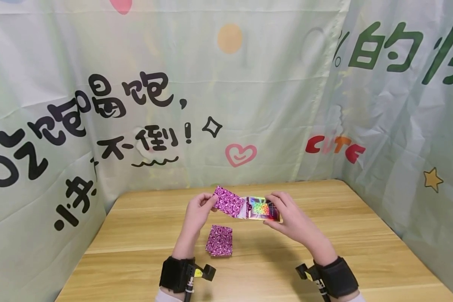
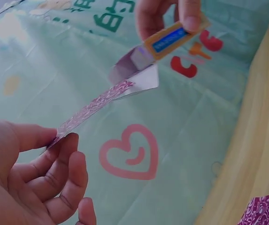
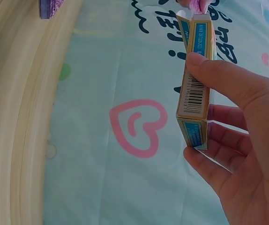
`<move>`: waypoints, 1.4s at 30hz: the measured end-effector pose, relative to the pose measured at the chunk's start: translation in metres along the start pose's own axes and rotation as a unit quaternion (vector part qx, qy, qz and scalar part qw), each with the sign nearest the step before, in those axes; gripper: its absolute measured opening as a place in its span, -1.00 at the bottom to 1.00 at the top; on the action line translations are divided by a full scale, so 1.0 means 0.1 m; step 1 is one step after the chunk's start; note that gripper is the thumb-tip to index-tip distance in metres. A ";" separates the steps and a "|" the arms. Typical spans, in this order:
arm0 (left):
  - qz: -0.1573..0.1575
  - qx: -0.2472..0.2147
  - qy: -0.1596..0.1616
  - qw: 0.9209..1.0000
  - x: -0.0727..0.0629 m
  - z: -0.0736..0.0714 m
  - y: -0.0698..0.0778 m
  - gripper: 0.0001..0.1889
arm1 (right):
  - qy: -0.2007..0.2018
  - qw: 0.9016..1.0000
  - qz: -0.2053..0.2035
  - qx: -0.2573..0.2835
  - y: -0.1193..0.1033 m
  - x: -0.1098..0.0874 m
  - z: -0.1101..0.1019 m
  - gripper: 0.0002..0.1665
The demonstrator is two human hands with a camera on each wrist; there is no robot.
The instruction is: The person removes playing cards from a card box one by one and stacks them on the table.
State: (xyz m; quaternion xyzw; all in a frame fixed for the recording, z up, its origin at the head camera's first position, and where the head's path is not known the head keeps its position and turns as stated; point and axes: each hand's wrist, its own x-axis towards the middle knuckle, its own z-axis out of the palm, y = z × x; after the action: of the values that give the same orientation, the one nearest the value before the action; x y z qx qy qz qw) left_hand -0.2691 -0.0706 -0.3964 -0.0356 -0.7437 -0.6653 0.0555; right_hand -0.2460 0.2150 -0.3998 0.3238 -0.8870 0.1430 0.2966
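My left hand (image 1: 198, 209) pinches a card (image 1: 228, 202) with a purple and white swirl pattern between thumb and fingers. Seen nearly edge-on in the left wrist view, the card (image 2: 94, 105) reaches to the white inner flap of a small card box. My right hand (image 1: 292, 220) grips this box (image 1: 263, 208), which has a shiny rainbow front; its gold side (image 3: 195, 89) carries a barcode and blue labels. The box's flap end stands open toward the left hand. Below both hands, a deck of cards (image 1: 219, 241) with the same purple pattern lies on the table.
The wooden table (image 1: 143, 235) runs back to a pale green printed cloth (image 1: 196, 50), which hangs behind it and along both sides. Black bands with small cameras are strapped round the left wrist (image 1: 177, 274) and right wrist (image 1: 336, 277).
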 end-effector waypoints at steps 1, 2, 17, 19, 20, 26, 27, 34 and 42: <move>-0.003 -0.004 0.004 1.000 0.00 -0.02 0.00 -0.73 | 0.002 1.000 0.000 0.000 0.01 0.00 0.00 -0.14; -0.005 -0.006 0.007 1.000 0.01 -0.03 0.00 -0.73 | 0.004 1.000 -0.001 0.000 0.02 -0.01 0.01 -0.13; -0.040 0.267 -0.031 0.962 0.04 0.06 -0.51 -0.70 | -0.004 1.000 0.016 -0.004 0.01 -0.02 -0.01 -0.16; -0.050 0.290 -0.027 0.955 0.03 0.09 -0.58 -0.64 | -0.003 1.000 0.014 -0.004 0.01 -0.01 0.00 -0.16; -0.056 0.302 -0.024 0.951 0.03 0.11 -0.62 -0.62 | -0.002 1.000 0.013 -0.004 0.02 -0.01 0.00 -0.16; -0.080 0.410 0.006 0.908 0.02 0.20 -0.75 -0.57 | 0.001 1.000 0.005 -0.004 0.02 -0.01 0.00 -0.16; -0.081 0.424 0.010 0.902 0.01 0.21 -0.75 -0.53 | 0.001 1.000 0.004 -0.003 0.02 -0.01 0.00 -0.16; -0.057 0.412 0.031 0.909 -0.02 0.25 -0.64 -0.54 | -0.001 1.000 0.005 -0.002 0.01 -0.01 -0.01 -0.15; 0.096 0.242 0.049 0.964 -0.02 0.31 -0.31 -0.83 | -0.002 1.000 0.006 -0.003 0.01 -0.01 -0.01 -0.16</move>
State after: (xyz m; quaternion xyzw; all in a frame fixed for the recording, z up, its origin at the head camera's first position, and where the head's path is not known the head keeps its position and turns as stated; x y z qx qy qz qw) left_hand -0.2723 -0.0432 -0.4304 -0.0599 -0.8721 -0.4576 0.1627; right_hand -0.2460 0.2167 -0.3998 0.3174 -0.8899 0.1417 0.2952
